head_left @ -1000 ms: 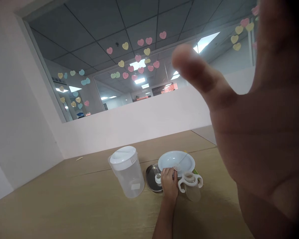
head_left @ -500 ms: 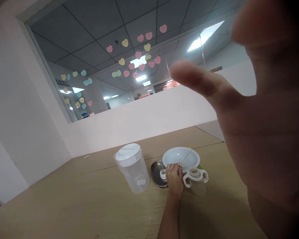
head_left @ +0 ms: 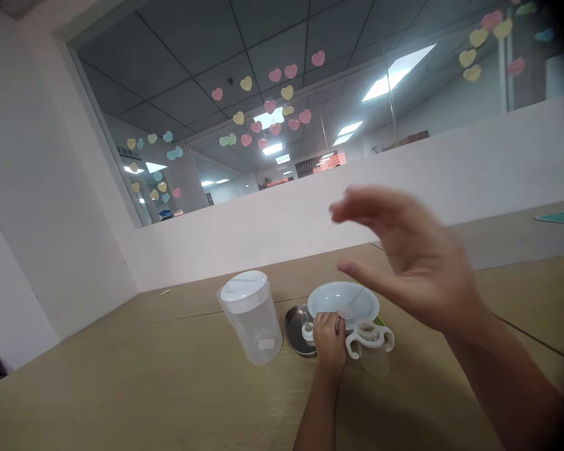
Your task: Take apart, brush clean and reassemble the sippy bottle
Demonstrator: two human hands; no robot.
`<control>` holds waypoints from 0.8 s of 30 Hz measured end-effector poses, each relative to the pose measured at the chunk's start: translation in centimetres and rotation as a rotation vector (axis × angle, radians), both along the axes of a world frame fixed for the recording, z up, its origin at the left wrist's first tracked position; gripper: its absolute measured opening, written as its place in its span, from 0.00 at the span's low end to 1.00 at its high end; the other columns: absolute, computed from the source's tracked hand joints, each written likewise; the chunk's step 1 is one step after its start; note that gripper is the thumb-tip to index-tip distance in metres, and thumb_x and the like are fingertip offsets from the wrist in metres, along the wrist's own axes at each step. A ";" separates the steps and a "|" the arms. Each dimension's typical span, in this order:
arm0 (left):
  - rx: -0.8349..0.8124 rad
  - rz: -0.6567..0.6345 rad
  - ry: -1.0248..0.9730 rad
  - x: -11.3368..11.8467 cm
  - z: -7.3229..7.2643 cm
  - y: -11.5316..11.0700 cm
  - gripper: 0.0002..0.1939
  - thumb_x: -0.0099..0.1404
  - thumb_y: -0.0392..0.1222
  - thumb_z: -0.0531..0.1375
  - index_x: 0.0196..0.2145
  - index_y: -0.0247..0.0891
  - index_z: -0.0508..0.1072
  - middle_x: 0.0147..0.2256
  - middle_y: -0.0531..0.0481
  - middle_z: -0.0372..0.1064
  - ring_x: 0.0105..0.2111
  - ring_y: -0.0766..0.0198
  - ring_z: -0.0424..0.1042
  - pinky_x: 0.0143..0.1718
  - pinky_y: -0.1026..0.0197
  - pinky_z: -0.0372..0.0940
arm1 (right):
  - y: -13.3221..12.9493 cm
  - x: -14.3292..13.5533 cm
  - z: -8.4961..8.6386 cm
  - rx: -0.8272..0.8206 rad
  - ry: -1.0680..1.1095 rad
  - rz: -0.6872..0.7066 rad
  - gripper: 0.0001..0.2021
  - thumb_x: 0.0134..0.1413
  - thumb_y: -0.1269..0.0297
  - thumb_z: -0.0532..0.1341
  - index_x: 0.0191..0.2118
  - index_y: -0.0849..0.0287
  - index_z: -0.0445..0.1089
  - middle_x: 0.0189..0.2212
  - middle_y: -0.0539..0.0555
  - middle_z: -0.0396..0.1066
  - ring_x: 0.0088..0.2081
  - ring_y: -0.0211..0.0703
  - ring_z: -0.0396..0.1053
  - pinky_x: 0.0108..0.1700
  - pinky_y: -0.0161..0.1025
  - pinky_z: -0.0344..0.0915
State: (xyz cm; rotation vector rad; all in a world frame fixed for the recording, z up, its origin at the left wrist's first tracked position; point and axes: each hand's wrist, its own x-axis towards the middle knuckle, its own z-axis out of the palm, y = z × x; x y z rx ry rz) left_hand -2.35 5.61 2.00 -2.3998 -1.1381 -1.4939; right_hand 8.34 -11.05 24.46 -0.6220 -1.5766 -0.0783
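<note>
- The left hand [head_left: 328,341] rests at the near edge of the bowl, its fingers curled; I cannot tell whether they grip anything.
- The right hand [head_left: 416,269] hangs in the air, fingers and thumb spread apart, holding nothing; it is slightly blurred.
- Right by the left hand's fingertips is a small clear disc [head_left: 344,312], at the near part of the bowl.
- Just right of the left hand, and below the right hand, stands an uncapped bottle [head_left: 375,358] with two white handles.
- Just beyond the left hand is the pale blue bowl [head_left: 328,294]; something green [head_left: 380,321] shows between it and the bottle.
- Just left of the left hand is a metal tray [head_left: 292,331], with a white ring [head_left: 307,332] and a clear piece in it.
- Further left stands a clear pitcher [head_left: 252,329] with a white lid [head_left: 244,287].
- Under the hands spreads the table [head_left: 145,388]; beyond them rises a white wall [head_left: 244,232].
</note>
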 end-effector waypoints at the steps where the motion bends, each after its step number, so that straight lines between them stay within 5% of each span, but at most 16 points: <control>1: -0.006 0.000 0.012 0.0 0.0 0.1 0.08 0.64 0.35 0.53 0.30 0.40 0.71 0.30 0.51 0.70 0.34 0.62 0.66 0.35 0.61 0.59 | 1.2 0.2 -0.5 -0.035 -0.037 -0.001 0.22 0.52 0.58 0.60 0.54 0.47 0.60 0.47 0.51 0.66 0.50 0.43 0.64 0.52 0.44 0.63; 6: 0.006 0.036 0.004 0.0 -0.2 0.5 0.07 0.63 0.34 0.54 0.30 0.39 0.70 0.30 0.50 0.70 0.34 0.61 0.66 0.35 0.61 0.59 | 10.0 2.2 -6.7 -0.659 -0.527 -0.087 0.21 0.49 0.57 0.59 0.49 0.58 0.66 0.43 0.59 0.70 0.44 0.49 0.67 0.45 0.45 0.64; 10: 0.012 0.038 -0.049 -0.1 -0.3 0.9 0.07 0.63 0.33 0.53 0.31 0.39 0.70 0.30 0.50 0.70 0.34 0.61 0.67 0.35 0.61 0.59 | 15.2 3.4 -12.2 -0.856 -0.566 -0.060 0.26 0.39 0.57 0.64 0.47 0.61 0.68 0.41 0.59 0.71 0.39 0.47 0.68 0.42 0.41 0.64; 13: -0.015 0.036 -0.048 -0.2 -0.1 1.0 0.08 0.64 0.35 0.52 0.32 0.39 0.71 0.31 0.50 0.71 0.35 0.60 0.67 0.37 0.60 0.60 | 17.4 3.8 -14.4 -0.893 -0.388 0.137 0.19 0.35 0.61 0.65 0.39 0.59 0.71 0.34 0.53 0.72 0.32 0.40 0.68 0.35 0.35 0.64; 16: -0.022 0.086 -0.077 -0.7 0.3 1.2 0.11 0.65 0.39 0.52 0.43 0.40 0.71 0.39 0.48 0.71 0.41 0.59 0.67 0.43 0.57 0.59 | 19.0 4.1 -15.9 -0.961 0.071 0.305 0.15 0.32 0.68 0.64 0.33 0.60 0.72 0.29 0.51 0.71 0.26 0.36 0.65 0.26 0.32 0.62; 24: -0.079 0.301 -0.176 -2.6 0.0 2.7 0.13 0.64 0.39 0.50 0.42 0.38 0.72 0.41 0.45 0.71 0.43 0.57 0.67 0.43 0.56 0.60 | 21.1 7.1 -19.7 -0.819 0.553 0.163 0.15 0.32 0.65 0.63 0.33 0.59 0.66 0.25 0.50 0.71 0.22 0.34 0.64 0.23 0.32 0.59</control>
